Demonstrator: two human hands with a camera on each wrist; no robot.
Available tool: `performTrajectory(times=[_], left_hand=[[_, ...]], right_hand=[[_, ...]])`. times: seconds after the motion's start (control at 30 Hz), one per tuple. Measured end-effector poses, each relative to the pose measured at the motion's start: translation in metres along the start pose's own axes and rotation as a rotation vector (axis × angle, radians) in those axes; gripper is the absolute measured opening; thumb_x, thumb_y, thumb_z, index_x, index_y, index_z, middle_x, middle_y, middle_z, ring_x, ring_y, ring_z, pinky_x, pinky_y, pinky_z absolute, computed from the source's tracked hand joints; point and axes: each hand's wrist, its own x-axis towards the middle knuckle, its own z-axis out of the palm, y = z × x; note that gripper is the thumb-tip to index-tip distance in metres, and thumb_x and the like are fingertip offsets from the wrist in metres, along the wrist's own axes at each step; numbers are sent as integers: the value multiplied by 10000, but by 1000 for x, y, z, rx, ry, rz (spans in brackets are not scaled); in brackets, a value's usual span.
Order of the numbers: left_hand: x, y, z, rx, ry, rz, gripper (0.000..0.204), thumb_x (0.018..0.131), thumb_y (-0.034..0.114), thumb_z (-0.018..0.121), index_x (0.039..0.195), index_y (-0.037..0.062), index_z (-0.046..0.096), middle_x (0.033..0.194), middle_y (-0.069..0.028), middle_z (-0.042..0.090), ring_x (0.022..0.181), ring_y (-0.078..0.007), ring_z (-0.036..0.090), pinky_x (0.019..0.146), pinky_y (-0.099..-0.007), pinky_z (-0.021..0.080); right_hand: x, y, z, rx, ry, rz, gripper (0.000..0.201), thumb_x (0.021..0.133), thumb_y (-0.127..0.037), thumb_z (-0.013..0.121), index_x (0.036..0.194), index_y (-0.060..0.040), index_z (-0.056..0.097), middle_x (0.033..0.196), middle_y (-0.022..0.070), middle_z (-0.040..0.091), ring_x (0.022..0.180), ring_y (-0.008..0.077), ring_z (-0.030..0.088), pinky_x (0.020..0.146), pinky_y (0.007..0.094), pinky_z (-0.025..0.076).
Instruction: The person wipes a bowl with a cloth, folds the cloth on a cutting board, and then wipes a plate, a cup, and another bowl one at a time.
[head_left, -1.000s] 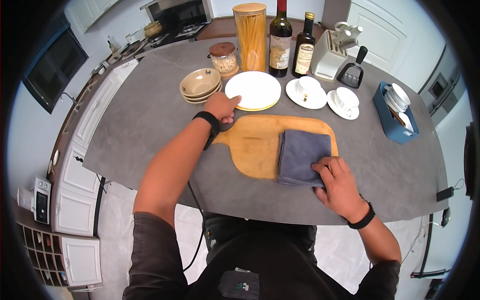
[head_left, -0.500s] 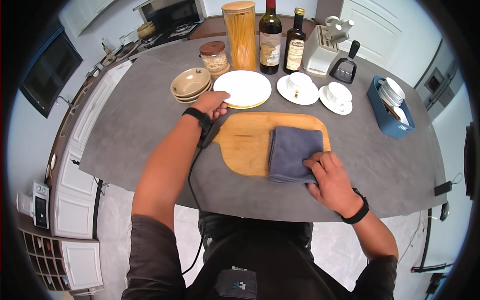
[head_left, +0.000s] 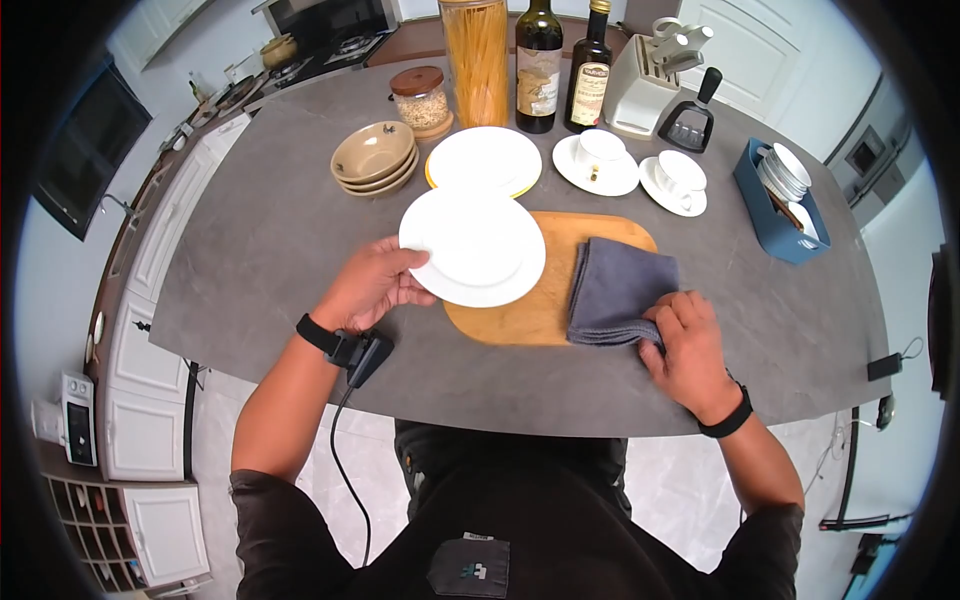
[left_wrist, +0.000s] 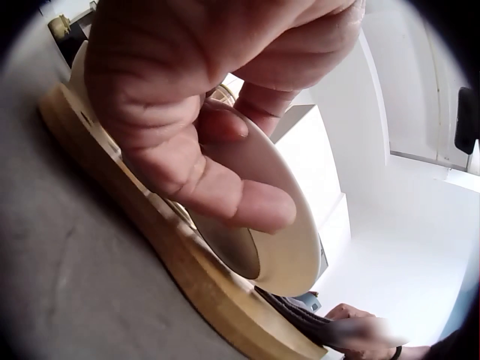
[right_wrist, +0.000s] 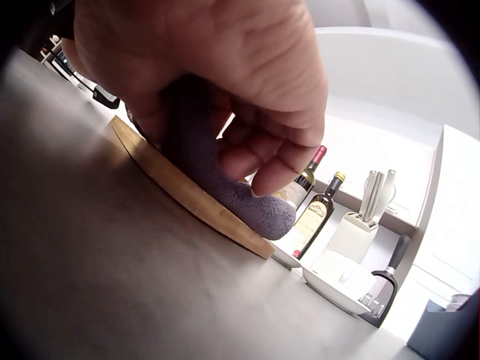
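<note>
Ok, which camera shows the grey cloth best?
The head view: nearly the whole grey cloth shows, with the right hand covering only one corner. The right wrist view shows part of it close up, partly behind the hand; the left wrist view, only a dark edge.

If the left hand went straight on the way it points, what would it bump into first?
Likely the stacked plates just beyond, with the white plate that the left hand holds leading the way. Depth is unclear, so it might pass above them.
</note>
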Motion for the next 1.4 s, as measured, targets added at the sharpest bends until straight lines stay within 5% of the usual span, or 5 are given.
performTrajectory(times=[0.47, 0.63, 0.87, 1.03, 1.4], left_hand=[[3, 5, 42, 552, -160, -227, 449, 1070, 410, 711, 1085, -39, 694, 861, -125, 772, 619, -178, 747, 559, -284, 616], [2, 16, 59, 871, -126, -170, 526, 1051, 473, 722, 851, -13, 697, 723, -93, 730, 552, -147, 711, 523, -263, 557], [33, 7, 42, 1168, 202, 474, 397, 965, 361, 819, 928, -11, 687, 784, -148, 707, 696, -252, 700, 628, -404, 516], [53, -6, 41, 1077, 110, 506, 354, 946, 295, 823, 1033, -20, 686, 819, -162, 722, 727, -303, 699, 665, -426, 521], [54, -12, 41, 1062, 55, 532, 343, 970, 209, 733, 1223, -19, 682, 988, -253, 751, 930, -444, 732, 818, -520, 555]], right_hand=[[30, -3, -5, 280, 121, 483, 221, 938, -153, 749, 1024, 48, 715, 931, 262, 734, 849, 452, 715, 769, 454, 564], [62, -11, -2, 347, 311, 555, 229, 979, -175, 726, 1015, 51, 714, 758, 212, 690, 669, 287, 688, 671, 393, 535], [104, -14, -10, 299, 473, 554, 217, 940, -171, 769, 980, 32, 703, 786, 178, 704, 693, 279, 684, 681, 408, 545], [90, -27, 2, 3, -176, -285, 306, 718, -156, 866, 935, -15, 702, 1219, 150, 708, 1160, 366, 686, 972, 461, 586], [85, -47, 12, 165, -326, -254, 606, 776, -207, 886, 1308, -4, 678, 1467, 165, 637, 1422, 367, 572, 1178, 498, 482]])
